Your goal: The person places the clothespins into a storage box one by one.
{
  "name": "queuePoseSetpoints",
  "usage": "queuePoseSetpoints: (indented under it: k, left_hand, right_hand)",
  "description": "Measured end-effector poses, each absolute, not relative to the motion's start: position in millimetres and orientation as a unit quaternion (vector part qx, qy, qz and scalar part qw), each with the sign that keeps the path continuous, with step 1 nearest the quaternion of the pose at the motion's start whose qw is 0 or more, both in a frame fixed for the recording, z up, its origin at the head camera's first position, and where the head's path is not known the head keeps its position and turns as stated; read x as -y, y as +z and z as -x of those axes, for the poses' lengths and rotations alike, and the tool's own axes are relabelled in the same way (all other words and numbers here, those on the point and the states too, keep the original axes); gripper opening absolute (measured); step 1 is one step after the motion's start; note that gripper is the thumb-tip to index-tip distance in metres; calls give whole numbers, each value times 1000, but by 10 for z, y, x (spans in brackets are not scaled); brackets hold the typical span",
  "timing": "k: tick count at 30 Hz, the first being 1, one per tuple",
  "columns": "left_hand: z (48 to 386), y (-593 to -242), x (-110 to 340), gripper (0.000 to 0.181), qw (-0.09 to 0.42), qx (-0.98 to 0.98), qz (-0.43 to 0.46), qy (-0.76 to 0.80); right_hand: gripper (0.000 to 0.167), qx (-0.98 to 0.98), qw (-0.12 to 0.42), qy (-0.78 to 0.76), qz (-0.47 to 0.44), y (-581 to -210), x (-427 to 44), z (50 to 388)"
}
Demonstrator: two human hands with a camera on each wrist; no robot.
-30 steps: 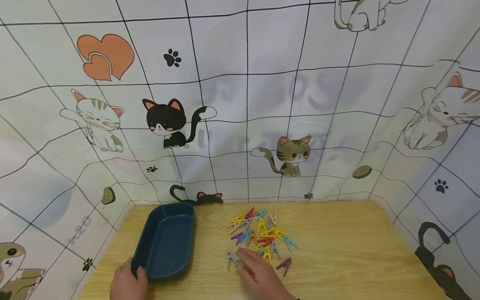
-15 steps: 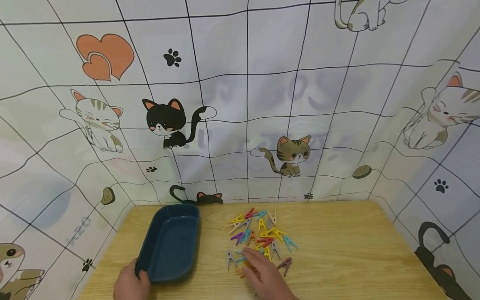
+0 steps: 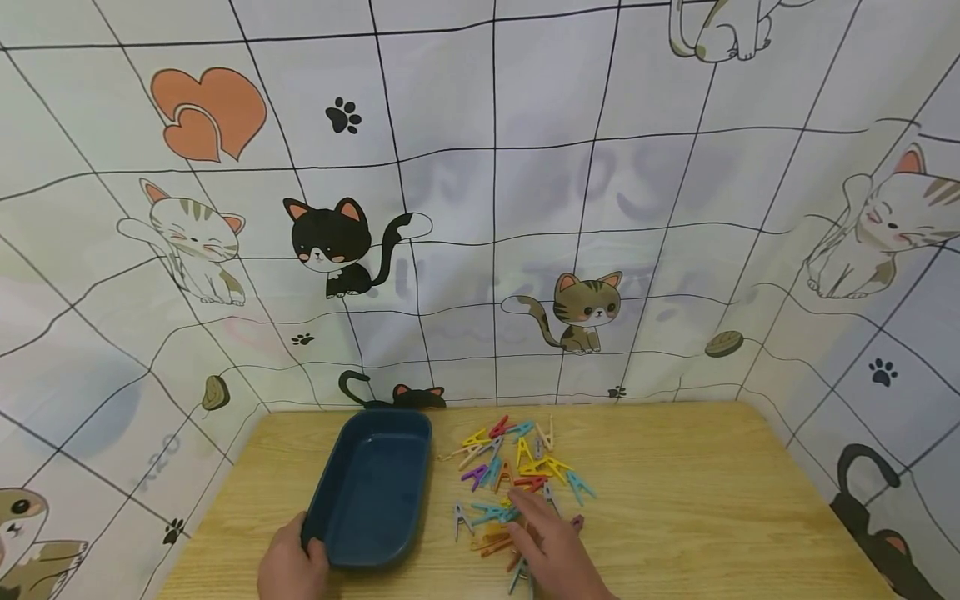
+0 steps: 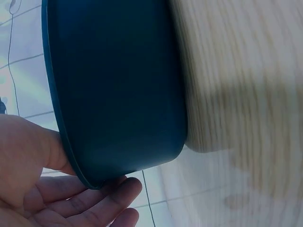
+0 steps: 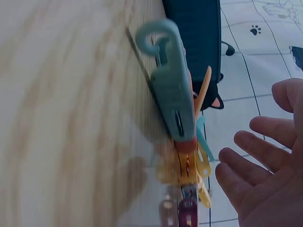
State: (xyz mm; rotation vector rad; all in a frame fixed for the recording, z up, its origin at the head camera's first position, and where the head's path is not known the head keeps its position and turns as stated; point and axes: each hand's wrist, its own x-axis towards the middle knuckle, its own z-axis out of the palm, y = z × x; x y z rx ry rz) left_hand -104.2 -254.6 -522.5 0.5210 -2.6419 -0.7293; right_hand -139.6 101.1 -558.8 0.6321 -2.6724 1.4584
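My left hand [image 3: 291,562] grips the near left corner of a dark blue rectangular tray [image 3: 372,500], thumb over the rim and fingers beneath it in the left wrist view. Nothing lies in the tray. To its right, many coloured plastic clothespins are strewn on the wooden table, among them a purple clothespin [image 3: 475,475], a red clothespin [image 3: 499,427] and a light blue clothespin [image 3: 580,487]. Over the near clothespins is my right hand [image 3: 558,550], hiding some of them. In the right wrist view its fingers are spread and hold nothing, with a grey-green clothespin [image 5: 173,90] close to the camera.
The wooden table [image 3: 690,500] extends to the right of the clothespins. A white cloth [image 3: 465,200] printed with cats and grid lines hangs behind the table and along both sides.
My left hand has slid the tray to the right, closer to the clothespins. My right hand has shifted slightly right, uncovering orange and light blue clothespins beside it.
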Motion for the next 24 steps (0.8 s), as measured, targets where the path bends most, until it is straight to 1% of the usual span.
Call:
queuePoseSetpoints:
  k: [2, 6, 13, 15, 19, 24]
  left_hand:
    - [1047, -5218, 2505, 44, 170, 933, -181, -259]
    - [1055, -5237, 2440, 43, 175, 933, -174, -263]
    - [1059, -5292, 2322, 40, 198, 928, -166, -267]
    - [1064, -5294, 2293, 39, 197, 928, -164, -269]
    - [1091, -5278, 2247, 39, 178, 928, -175, -275]
    - [1136, -5232, 2198, 36, 155, 929, -180, -284]
  right_hand:
    - [48, 860, 18, 472, -191, -5576, -1035, 1405]
    - [47, 865, 15, 476, -160, -5546, -1084, 1418]
    - [44, 875, 35, 467, -126, -5572, -1173, 1449]
    - [43, 876, 45, 463, -124, -5585, -1196, 1462]
    - [40, 879, 63, 458, -122, -5594, -1237, 1484]
    - [42, 882, 68, 453, -109, -5580, -1282, 1503]
